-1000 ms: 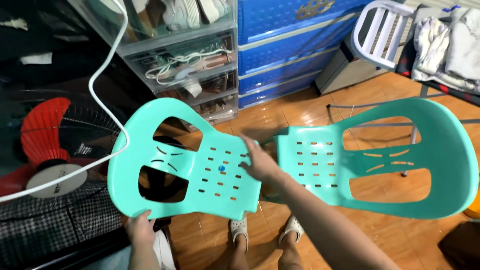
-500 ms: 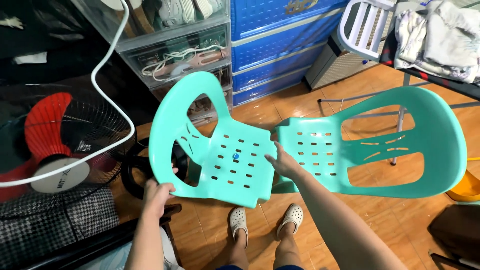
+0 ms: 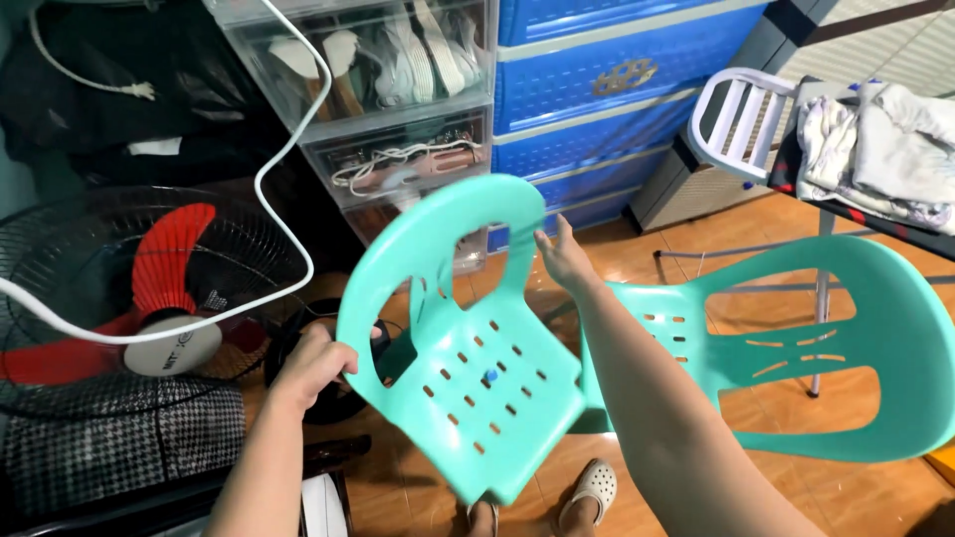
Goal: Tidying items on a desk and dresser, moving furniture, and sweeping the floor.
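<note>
Feet: two pale clogs (image 3: 594,487) on the orange tiled floor (image 3: 856,497), nearest of all, just under the lifted chair's front edge.
Left hand: the left hand (image 3: 316,364) has its fingers curled around the left rim of the turquoise plastic chair (image 3: 468,348), gripping it.
Right hand: the right hand (image 3: 563,257) lies against the right side of the backrest arch; fingers look stretched along the edge, and whether they close round it I cannot tell.
Held chair: off the floor, tilted, slotted seat facing the camera with a small blue dot at its middle, backrest pointing far.
Step in hand: the chair appears to be mid-lift and turning between both hands; a steady hold on both sides seems called for while it swings.
Second chair: a matching turquoise chair (image 3: 826,348) to the right, partly behind the right forearm, close to the held one.
Left side: a red-bladed floor fan (image 3: 149,298) with a white cable (image 3: 288,179) looping across it, near the chair's left rim.
Far: clear plastic drawers (image 3: 388,89), blue plastic drawers (image 3: 617,80), a white chair (image 3: 741,119) and a rack with pale laundry (image 3: 885,129).
</note>
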